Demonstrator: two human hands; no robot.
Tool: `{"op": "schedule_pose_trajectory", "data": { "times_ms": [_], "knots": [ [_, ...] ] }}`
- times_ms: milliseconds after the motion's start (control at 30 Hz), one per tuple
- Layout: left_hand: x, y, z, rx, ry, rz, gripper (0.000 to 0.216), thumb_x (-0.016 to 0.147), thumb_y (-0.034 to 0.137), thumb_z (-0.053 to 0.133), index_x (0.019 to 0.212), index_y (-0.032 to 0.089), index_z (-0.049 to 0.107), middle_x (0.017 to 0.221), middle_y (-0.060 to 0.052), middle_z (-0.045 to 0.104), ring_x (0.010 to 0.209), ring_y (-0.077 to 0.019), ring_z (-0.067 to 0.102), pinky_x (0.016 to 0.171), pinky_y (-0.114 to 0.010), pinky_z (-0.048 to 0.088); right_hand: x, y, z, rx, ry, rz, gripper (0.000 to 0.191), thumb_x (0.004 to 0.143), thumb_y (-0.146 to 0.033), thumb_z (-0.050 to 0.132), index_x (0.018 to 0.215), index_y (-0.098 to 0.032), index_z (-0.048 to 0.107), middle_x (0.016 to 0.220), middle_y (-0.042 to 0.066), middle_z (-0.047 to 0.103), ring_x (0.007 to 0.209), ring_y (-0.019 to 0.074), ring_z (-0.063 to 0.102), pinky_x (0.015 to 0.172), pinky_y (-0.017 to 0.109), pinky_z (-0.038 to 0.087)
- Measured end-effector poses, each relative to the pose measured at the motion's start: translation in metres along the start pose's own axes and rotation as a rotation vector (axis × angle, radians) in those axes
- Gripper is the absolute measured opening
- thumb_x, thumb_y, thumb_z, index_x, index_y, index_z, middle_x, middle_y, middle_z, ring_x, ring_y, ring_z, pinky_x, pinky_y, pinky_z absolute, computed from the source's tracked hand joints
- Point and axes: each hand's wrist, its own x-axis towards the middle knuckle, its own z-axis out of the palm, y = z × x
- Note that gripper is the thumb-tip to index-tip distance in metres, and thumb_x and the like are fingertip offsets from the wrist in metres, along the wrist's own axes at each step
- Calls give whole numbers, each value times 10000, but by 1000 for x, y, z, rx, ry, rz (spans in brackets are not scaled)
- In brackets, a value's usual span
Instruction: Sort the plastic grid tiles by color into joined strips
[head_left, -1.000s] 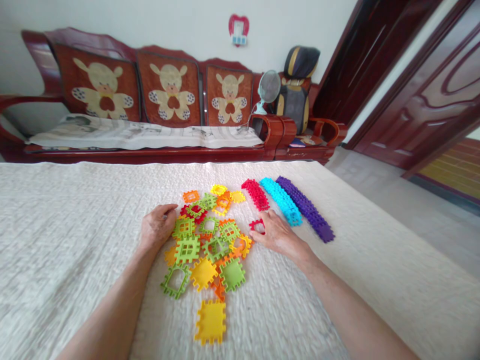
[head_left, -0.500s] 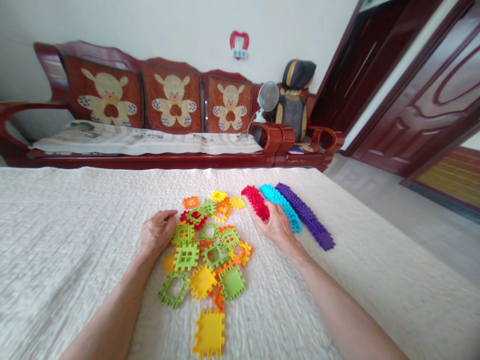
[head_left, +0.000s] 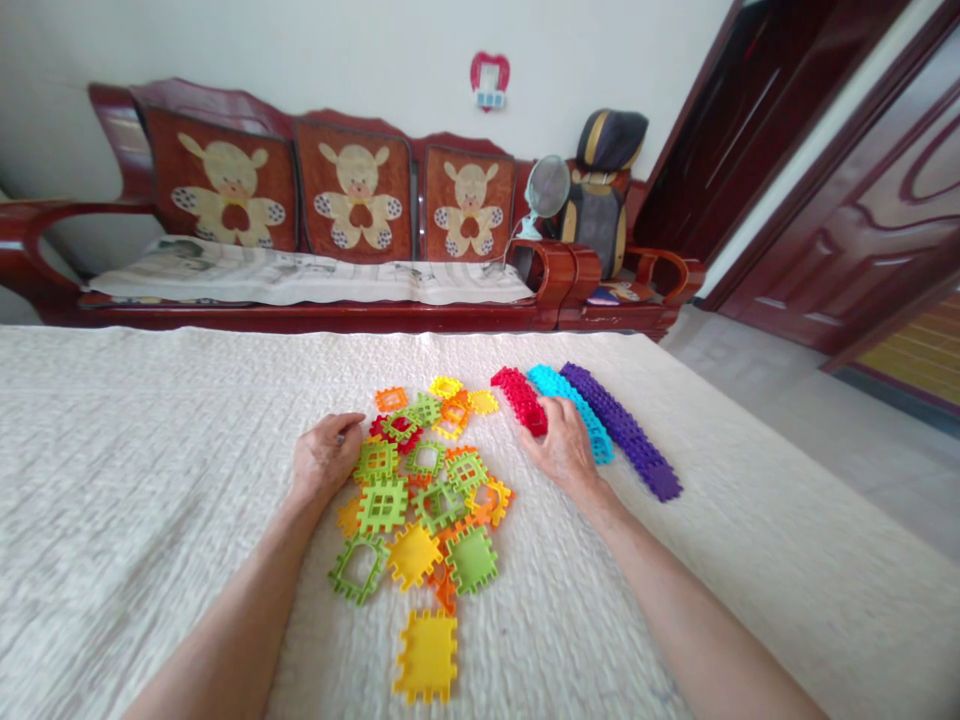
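My left hand [head_left: 328, 456] rests on the cloth at the left edge of a loose heap of toy building tiles, its fingers loosely curled and nothing visible in them. In the heap are a green window tile [head_left: 382, 505], a plain yellow tile [head_left: 415, 555], a plain green tile [head_left: 472, 560] and orange frame tiles. One yellow tile [head_left: 427, 655] lies apart at the near end. To the right, my right hand [head_left: 562, 445] grips the near end of a row of red tiles [head_left: 517, 394]. Beside it run a light blue row [head_left: 600, 440] and a purple row [head_left: 622, 430].
A cream quilted cloth [head_left: 165, 430] covers the table. Past its far edge stands a wooden sofa [head_left: 300, 318] with bear-patterned cushions. A small fan [head_left: 546, 190] and a chair with a dark back pad [head_left: 595, 225] are at the back right, near wooden doors [head_left: 847, 210].
The whole view has shifted slightly, so everything appears a little further right and slightly higher. My right hand stays at the near end of the red row; my left hand stays beside the heap.
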Motion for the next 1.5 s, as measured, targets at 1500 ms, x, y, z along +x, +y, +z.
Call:
{"op": "schedule_pose_trajectory", "data": {
  "times_ms": [1500],
  "knots": [
    [-3,6,-3,-337,-190,264,359,863,222,446,1084,202,728,909,-37,754,882,-171,682,859,-277,516,25,-136,65,462,-375,-196,491,708,-234,680,1181,-154,573,1090,110,612,1038,245,572,949,398,469]
  ]
}}
